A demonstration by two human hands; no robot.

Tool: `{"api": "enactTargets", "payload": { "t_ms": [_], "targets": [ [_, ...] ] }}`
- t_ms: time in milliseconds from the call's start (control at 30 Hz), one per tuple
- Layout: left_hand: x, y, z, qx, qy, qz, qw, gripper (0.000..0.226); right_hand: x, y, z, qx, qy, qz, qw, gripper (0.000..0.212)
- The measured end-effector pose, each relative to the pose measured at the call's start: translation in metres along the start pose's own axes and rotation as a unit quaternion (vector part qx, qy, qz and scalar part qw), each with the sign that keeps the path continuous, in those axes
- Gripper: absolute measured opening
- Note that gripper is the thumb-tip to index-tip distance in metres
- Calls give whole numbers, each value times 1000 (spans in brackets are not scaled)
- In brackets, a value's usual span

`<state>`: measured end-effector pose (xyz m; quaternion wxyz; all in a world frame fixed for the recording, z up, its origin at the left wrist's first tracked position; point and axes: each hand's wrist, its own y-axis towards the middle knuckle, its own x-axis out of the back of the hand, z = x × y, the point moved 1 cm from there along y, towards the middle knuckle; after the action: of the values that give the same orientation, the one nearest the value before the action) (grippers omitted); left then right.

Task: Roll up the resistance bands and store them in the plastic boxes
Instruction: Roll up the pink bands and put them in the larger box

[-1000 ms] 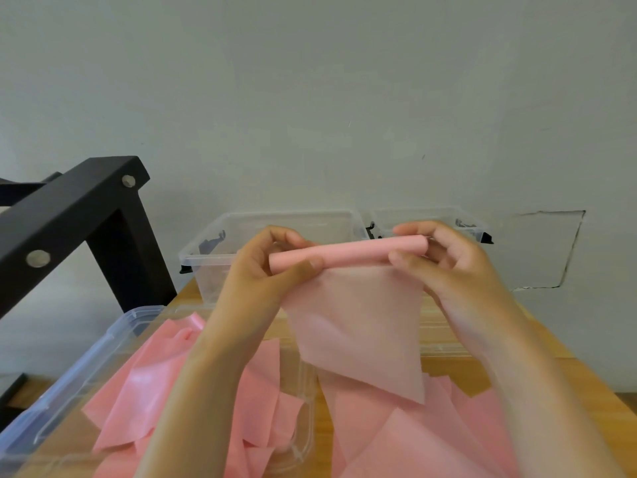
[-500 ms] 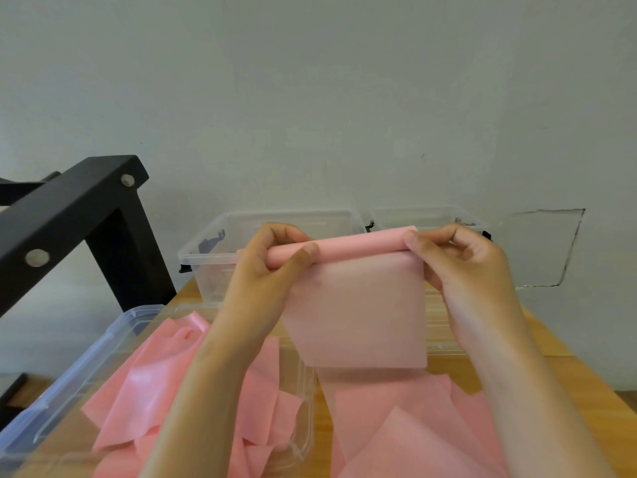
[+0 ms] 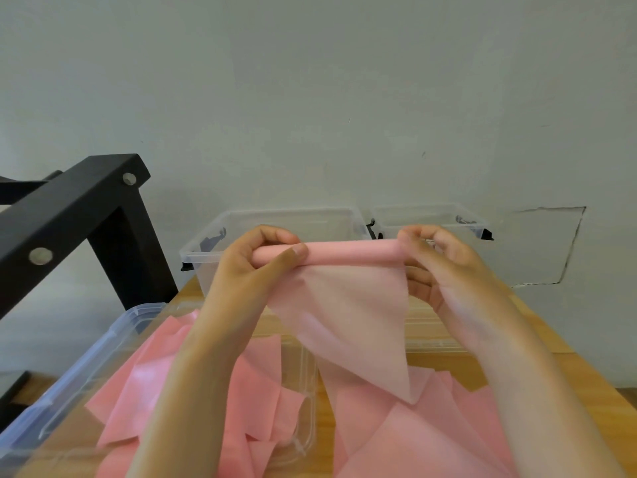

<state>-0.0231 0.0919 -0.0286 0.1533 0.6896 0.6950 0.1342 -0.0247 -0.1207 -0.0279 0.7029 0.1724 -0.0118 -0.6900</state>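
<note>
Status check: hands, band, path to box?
Left hand and right hand each pinch an end of pink band roll; tail hangs unrolled. Open clear box beyond roll, nothing seen between.

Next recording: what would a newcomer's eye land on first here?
Dead centre, a half-rolled pink resistance band is held up in the air, the left hand and right hand gripping its two ends while its unrolled tail hangs to a point. Below lie more loose pink bands, some in a clear box at lower left; two more clear boxes stand behind, by the wall.
</note>
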Motion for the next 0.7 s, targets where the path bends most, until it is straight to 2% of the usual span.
{"api": "enactTargets", "payload": {
  "t_ms": [33, 67, 167, 267, 400, 467, 567, 633, 700],
  "targets": [
    [-1, 0, 0, -5, 2, 5, 1000, 7, 1, 0, -2, -4, -25, 5, 1000, 35],
    [-2, -1, 1, -8, 4, 7, 1000, 7, -1, 0, -2, -4, -43, 7, 999, 31],
    [-3, -1, 1, -5, 9, 11, 1000, 6, -1, -2, -2, 27, -62, 31, 997, 6],
    [-3, 0, 2, 9, 20, 19, 1000, 7, 2, -1, 1, 69, -81, 46, 993, 11],
    [-2, 0, 4, -4, 90, 28, 995, 6, 3, -3, 4, 109, -112, 62, 986, 23],
    [-1, -1, 2, -12, 65, 31, 997, 7, 4, -3, 5, 109, -121, 63, 985, 28],
    [0, -1, -1, -33, 8, 32, 999, 22, 5, -4, 3, 44, -119, 77, 989, 29],
    [-1, 0, -1, -44, -12, 33, 998, 23, 2, -4, 1, 25, -121, 69, 990, 18],
    [-2, -1, -1, -30, -34, 32, 998, 24, 0, -3, 0, 56, -119, 43, 990, 8]
  ]
}}
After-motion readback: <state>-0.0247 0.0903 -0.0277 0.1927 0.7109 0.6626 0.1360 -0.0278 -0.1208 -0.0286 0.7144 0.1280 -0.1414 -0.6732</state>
